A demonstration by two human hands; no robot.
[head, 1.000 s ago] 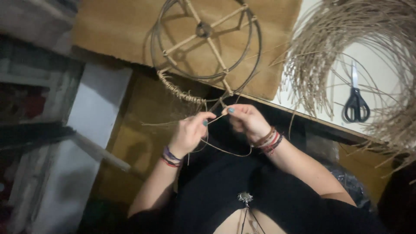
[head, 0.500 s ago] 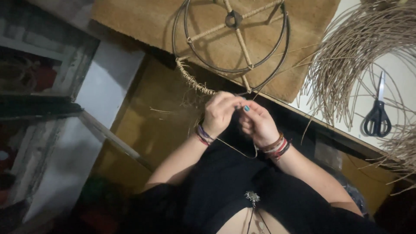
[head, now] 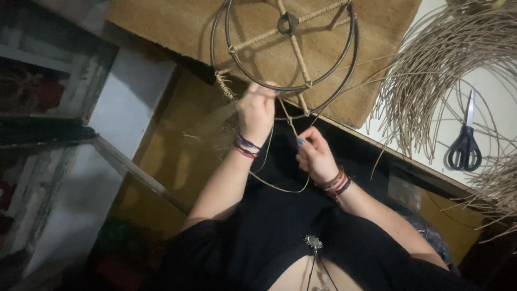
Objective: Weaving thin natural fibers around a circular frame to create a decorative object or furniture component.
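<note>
While the round wire frame (head: pixel 285 54) lies flat on a tan woven mat (head: pixel 177 27), its double rim and cane-wrapped spokes spread wide above both hands, and its near edge meets the left hand (head: pixel 257 108) directly. That hand is raised to the rim, its fingers (head: pixel 258 89) curled shut around the wire where a cane strand (head: pixel 285 116) comes off it. To the left of this grip a short stretch of rim already wrapped in cane (head: pixel 225 86) shows at the frame's edge. A large loose coil of cane strips (head: pixel 441 70) fans out to the right of the frame on a white surface (head: pixel 495 91), with black-handled scissors (head: pixel 464 145) lying among the strands, well apart from both hands. The right hand (head: pixel 315 156) sits lower and nearer the body, just below the frame's edge without touching it. Its fingers (head: pixel 308 141) are pinched together on the thin strand, which runs taut up toward the rim and also loops down in a slack curve between the two wrists. Beaded bracelets (head: pixel 336 184) circle the right wrist, and cord bracelets (head: pixel 246 146) circle the left.
</note>
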